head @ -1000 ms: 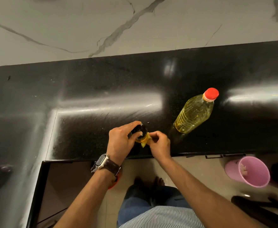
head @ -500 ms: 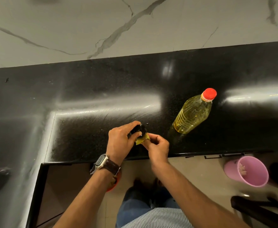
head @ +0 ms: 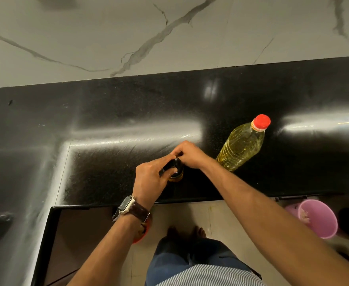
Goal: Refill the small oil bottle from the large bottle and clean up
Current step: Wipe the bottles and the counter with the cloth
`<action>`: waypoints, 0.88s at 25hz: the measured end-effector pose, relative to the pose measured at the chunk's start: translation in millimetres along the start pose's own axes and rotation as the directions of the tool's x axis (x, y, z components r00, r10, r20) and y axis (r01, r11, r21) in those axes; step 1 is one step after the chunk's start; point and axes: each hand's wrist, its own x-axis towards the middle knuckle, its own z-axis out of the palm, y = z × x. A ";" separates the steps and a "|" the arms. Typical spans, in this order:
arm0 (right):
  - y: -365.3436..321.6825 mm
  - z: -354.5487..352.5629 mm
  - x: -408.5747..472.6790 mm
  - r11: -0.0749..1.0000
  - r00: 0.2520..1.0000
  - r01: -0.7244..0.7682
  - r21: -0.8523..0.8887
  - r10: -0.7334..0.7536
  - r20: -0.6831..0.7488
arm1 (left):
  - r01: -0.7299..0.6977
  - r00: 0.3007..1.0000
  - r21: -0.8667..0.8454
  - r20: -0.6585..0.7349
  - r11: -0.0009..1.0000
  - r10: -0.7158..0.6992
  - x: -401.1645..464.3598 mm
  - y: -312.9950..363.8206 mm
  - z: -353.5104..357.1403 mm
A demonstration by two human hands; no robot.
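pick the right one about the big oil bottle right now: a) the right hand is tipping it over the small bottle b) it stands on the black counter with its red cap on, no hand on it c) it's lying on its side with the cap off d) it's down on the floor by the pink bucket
b: the large bottle stands capped in red on the black counter, while the left hand and right hand are both at the small bottle.

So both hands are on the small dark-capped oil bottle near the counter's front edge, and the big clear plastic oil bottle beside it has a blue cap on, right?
Not quite. In the head view the large clear plastic oil bottle wears a red cap, not a blue one. The rest holds: left hand and right hand are both on the small dark-capped oil bottle near the black counter edge.
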 end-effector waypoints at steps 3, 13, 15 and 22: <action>21.3 15.9 -17.3 0.997 0.991 -0.048 0.067 0.057 -0.124 | -0.018 1.000 0.004 -0.015 1.000 0.018 0.8 3.9 -0.8; 0.8 28.3 -51.3 0.937 0.885 0.059 0.345 0.111 -0.453 | -0.022 1.000 0.034 -0.011 0.999 0.023 2.1 2.5 -1.1; 14.9 35.0 -46.9 0.937 0.898 -0.069 0.341 0.208 -0.388 | -0.016 1.000 0.031 -0.006 0.999 0.016 1.1 3.1 -1.8; -10.9 101.9 -86.2 0.603 0.787 -0.004 0.798 0.494 -0.370 | 0.000 1.000 0.044 0.007 0.999 0.000 1.3 6.6 -2.8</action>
